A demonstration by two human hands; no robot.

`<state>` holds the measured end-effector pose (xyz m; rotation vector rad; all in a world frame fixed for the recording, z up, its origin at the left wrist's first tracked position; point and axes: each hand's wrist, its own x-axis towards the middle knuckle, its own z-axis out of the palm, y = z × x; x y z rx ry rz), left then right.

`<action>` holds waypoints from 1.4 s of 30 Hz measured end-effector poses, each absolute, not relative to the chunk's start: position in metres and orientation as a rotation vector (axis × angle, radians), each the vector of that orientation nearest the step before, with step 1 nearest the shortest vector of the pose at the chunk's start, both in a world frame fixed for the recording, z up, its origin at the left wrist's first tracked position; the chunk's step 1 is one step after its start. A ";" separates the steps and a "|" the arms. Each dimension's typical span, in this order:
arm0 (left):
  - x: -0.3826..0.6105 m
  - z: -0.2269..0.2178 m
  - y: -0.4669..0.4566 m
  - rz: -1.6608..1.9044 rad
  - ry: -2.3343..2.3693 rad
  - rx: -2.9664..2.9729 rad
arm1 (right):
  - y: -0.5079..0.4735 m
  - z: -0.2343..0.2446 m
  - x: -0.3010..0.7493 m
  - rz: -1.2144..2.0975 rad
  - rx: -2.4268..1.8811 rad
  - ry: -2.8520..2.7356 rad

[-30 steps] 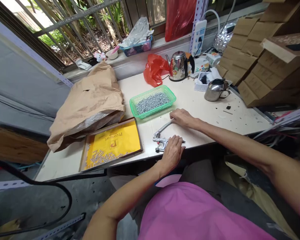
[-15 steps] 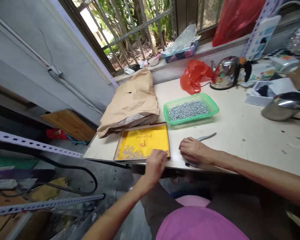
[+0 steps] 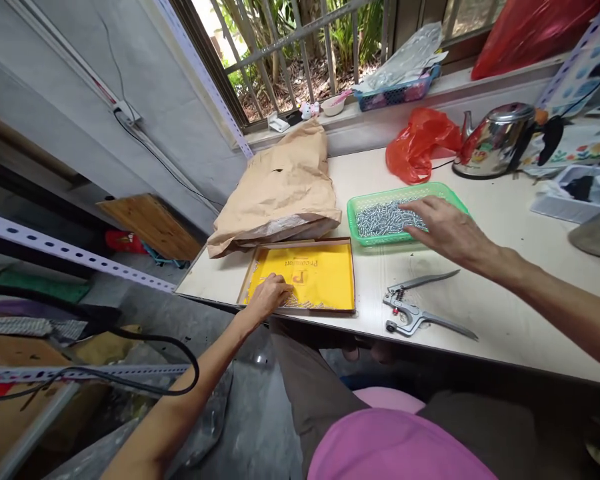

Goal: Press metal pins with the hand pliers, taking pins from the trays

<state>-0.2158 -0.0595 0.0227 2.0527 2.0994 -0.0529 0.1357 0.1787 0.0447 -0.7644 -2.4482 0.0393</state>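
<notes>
R hand (image 3: pixel 450 232) is hovering over the near R part of the green basket (image 3: pixel 375 241), palm facing down, holding fingers & thumb well apart w/ nothing visibly in its grasp; tips are hanging above the small metal pieces (image 3: pixel 380 220) inside, tho whether they're touching isn't showing. Basket's lying ahead & L of the R wrist, long axis running roughly L–R, R end angling a bit farther off. L hand (image 3: pixel 269 297) is sitting down in the shallow yellow-lined tray (image 3: pixel 333 270), L of its middle near the front edge, fingers curling in beside the loose bits (image 3: pixel 307 305); tips are hiding, so can't say if it's gripping any. Tray's lying L of the basket & closer to the body, long axis also running L–R. Hand pliers (image 3: pixel 414 315) are lying unheld on the surface (image 3: pixel 510 287), R of the tray & on the near side of the basket, head pointing L, handles splaying out R. R hand & forearm are sitting nearer to that tool; tray's R part is separating it from the L hand.
</notes>
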 end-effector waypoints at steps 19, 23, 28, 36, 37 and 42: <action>-0.050 0.038 -0.010 0.752 1.719 0.976 | 0.057 -0.021 0.226 0.424 -1.059 -2.812; -0.008 0.012 0.007 0.710 1.611 0.815 | 0.060 -0.023 0.226 0.391 -1.116 -2.811; -0.004 -0.002 0.014 0.634 1.536 0.821 | 0.061 -0.028 0.229 0.383 -1.092 -2.757; -0.001 -0.004 0.012 0.541 1.632 0.814 | 0.059 -0.026 0.228 0.400 -1.162 -2.731; -0.002 -0.005 0.012 0.530 1.632 0.818 | 0.059 -0.026 0.228 0.402 -1.167 -2.732; -0.005 -0.006 0.019 0.417 1.638 0.859 | 0.058 -0.025 0.227 0.411 -1.186 -2.742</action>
